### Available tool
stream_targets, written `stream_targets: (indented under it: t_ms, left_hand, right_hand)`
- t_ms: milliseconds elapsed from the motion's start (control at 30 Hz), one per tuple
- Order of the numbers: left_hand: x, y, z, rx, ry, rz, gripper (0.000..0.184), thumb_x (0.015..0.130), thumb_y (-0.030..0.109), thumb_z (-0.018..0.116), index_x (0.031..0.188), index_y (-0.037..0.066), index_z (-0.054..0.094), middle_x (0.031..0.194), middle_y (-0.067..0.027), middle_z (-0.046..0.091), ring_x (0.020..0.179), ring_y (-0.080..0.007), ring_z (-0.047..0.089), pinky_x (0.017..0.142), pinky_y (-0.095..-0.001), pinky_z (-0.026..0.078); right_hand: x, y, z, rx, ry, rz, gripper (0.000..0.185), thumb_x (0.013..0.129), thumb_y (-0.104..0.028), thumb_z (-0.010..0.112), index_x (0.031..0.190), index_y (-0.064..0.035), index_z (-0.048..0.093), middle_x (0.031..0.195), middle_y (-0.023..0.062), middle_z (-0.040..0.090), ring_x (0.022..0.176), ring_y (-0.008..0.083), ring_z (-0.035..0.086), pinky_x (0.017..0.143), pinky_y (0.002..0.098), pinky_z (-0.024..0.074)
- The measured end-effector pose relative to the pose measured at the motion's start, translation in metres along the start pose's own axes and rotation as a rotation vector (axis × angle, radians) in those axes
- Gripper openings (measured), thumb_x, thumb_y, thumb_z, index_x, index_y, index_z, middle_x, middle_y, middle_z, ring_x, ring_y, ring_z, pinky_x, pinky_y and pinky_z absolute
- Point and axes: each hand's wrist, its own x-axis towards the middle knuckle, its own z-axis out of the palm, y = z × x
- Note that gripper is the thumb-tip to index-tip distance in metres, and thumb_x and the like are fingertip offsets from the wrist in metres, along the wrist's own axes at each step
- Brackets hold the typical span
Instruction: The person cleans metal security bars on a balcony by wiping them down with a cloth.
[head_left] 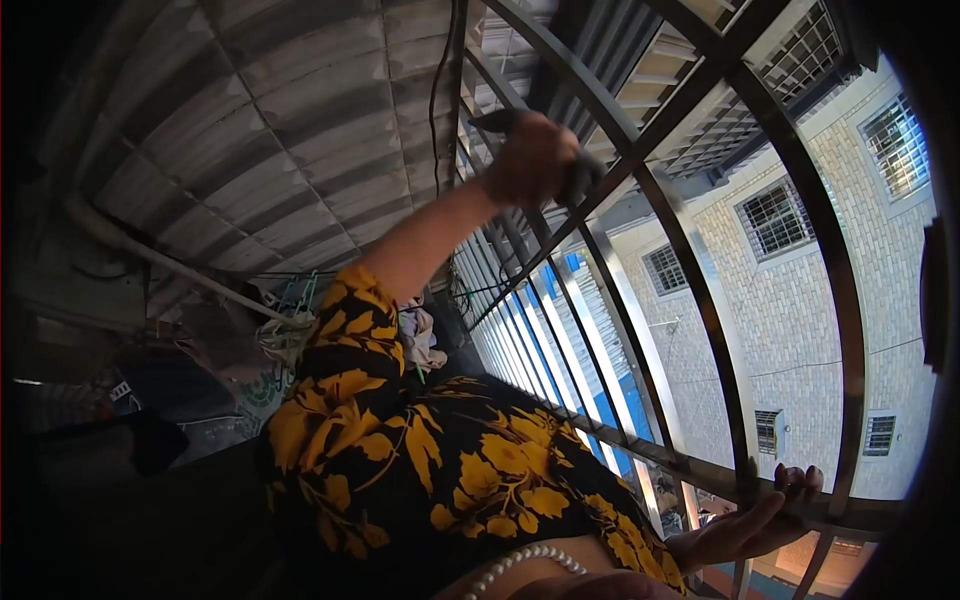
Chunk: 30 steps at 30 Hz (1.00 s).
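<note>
- The dark cloth [582, 180], grey-black, limp-looking and slightly blurred, is bunched up, one pointed end jutting past the fist and a rounded lump bulging out opposite.
- It is held high beside the metal bars [852, 370], at the diagonal crossbar [665, 125]; whether it touches cannot be told.
- The left grip [532, 160] is clenched around the cloth, arm outstretched.
- The right grip [745, 530] has bent fingers at the lower rail [700, 468]; I cannot tell whether it clasps it.
- A black-and-yellow floral garment [500, 465] and pale beaded necklace [540, 553] show below.
- Beyond the bars stands a brick building [800, 390]; ribbed roofing [300, 120] spans the upper left.
</note>
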Motion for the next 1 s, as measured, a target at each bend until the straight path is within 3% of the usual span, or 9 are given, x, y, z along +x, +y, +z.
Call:
stream_targets:
  t_ms: [100, 133, 233, 333, 467, 633, 800, 933, 1000]
  left_hand:
    - [-0.017, -0.106, -0.018, -0.031, -0.032, -0.445, 0.015, 0.084, 0.023, 0.060, 0.085, 0.009, 0.060, 0.071, -0.0095, 0.059, 0.067, -0.0294, 0.059, 0.062, -0.0396, 0.046]
    - [-0.008, -0.138, -0.028, -0.023, 0.199, -0.381, 0.016, 0.086, 0.019, 0.060, 0.075, 0.007, 0.058, 0.063, -0.0121, 0.056, 0.059, -0.0309, 0.057, 0.054, -0.0377, 0.043]
    - [0.004, -0.160, -0.030, 0.115, 0.182, -0.249, 0.026, 0.086, 0.027, 0.060, 0.069, 0.008, 0.056, 0.071, -0.0142, 0.058, 0.069, -0.0354, 0.059, 0.061, -0.0450, 0.046]
    - [-0.001, -0.109, 0.000, 0.128, 0.274, -0.448, 0.035, 0.085, 0.029, 0.062, 0.057, 0.009, 0.052, 0.065, -0.0130, 0.057, 0.066, -0.0337, 0.059, 0.059, -0.0440, 0.044]
    - [0.026, 0.067, 0.003, -0.052, 0.362, -0.273, 0.027, 0.088, 0.032, 0.058, 0.072, 0.011, 0.055, 0.065, -0.0091, 0.055, 0.069, -0.0325, 0.058, 0.068, -0.0455, 0.041]
    - [0.024, 0.021, -0.003, 0.044, 0.483, -0.117, 0.019, 0.088, 0.028, 0.059, 0.079, 0.011, 0.058, 0.062, -0.0055, 0.052, 0.057, -0.0296, 0.055, 0.056, -0.0394, 0.041]
    - [-0.004, -0.090, -0.007, 0.347, 0.424, -0.717, 0.025, 0.090, 0.031, 0.062, 0.089, 0.007, 0.066, 0.098, -0.0155, 0.057, 0.089, -0.0366, 0.057, 0.074, -0.0452, 0.045]
    - [0.011, -0.095, -0.034, 0.197, 0.182, -0.945, 0.036, 0.092, 0.039, 0.059, 0.088, 0.005, 0.068, 0.085, -0.0188, 0.059, 0.082, -0.0389, 0.058, 0.076, -0.0456, 0.047]
    - [0.005, -0.080, -0.060, -0.095, 0.509, -1.067, 0.043, 0.096, 0.039, 0.054, 0.087, -0.001, 0.067, 0.079, -0.0181, 0.063, 0.075, -0.0315, 0.060, 0.075, -0.0398, 0.047]
  right_hand:
    - [0.003, -0.002, -0.002, 0.001, -0.018, -0.062, 0.048, 0.097, -0.030, 0.048, 0.133, 0.0018, 0.043, 0.128, 0.0184, 0.053, 0.114, 0.0289, 0.056, 0.089, 0.0412, 0.0556]
    - [0.003, -0.005, -0.004, -0.067, -0.039, 0.022, 0.062, 0.093, -0.036, 0.049, 0.135, 0.0069, 0.034, 0.124, 0.0203, 0.054, 0.114, 0.0285, 0.055, 0.088, 0.0384, 0.0526]
    - [0.007, -0.002, -0.008, -0.028, -0.115, 0.071, 0.061, 0.091, -0.037, 0.050, 0.133, 0.0064, 0.037, 0.117, 0.0185, 0.054, 0.113, 0.0279, 0.055, 0.089, 0.0379, 0.0522]
    - [0.006, -0.008, 0.002, 0.074, -0.032, 0.096, 0.060, 0.089, -0.038, 0.050, 0.129, 0.0060, 0.041, 0.111, 0.0173, 0.055, 0.110, 0.0273, 0.057, 0.087, 0.0378, 0.0549]
    - [0.006, -0.008, 0.001, 0.065, 0.021, 0.093, 0.062, 0.088, -0.041, 0.051, 0.128, 0.0059, 0.043, 0.108, 0.0174, 0.056, 0.105, 0.0256, 0.060, 0.080, 0.0417, 0.0604]
    - [0.008, -0.003, 0.004, 0.079, -0.011, -0.018, 0.060, 0.090, -0.038, 0.052, 0.130, 0.0052, 0.042, 0.106, 0.0156, 0.057, 0.103, 0.0228, 0.057, 0.087, 0.0340, 0.0513]
    - [0.009, 0.005, -0.003, 0.133, -0.096, -0.006, 0.054, 0.090, -0.029, 0.054, 0.130, 0.0056, 0.041, 0.108, 0.0150, 0.054, 0.105, 0.0198, 0.052, 0.088, 0.0341, 0.0432]
    - [0.012, -0.006, -0.002, 0.256, -0.168, -0.005, 0.053, 0.088, -0.021, 0.058, 0.131, 0.0017, 0.039, 0.102, 0.0130, 0.051, 0.100, 0.0193, 0.049, 0.086, 0.0360, 0.0417]
    - [0.011, -0.013, 0.017, 0.304, -0.155, -0.026, 0.051, 0.087, -0.020, 0.058, 0.131, 0.0004, 0.039, 0.103, 0.0129, 0.051, 0.102, 0.0202, 0.048, 0.086, 0.0354, 0.0415]
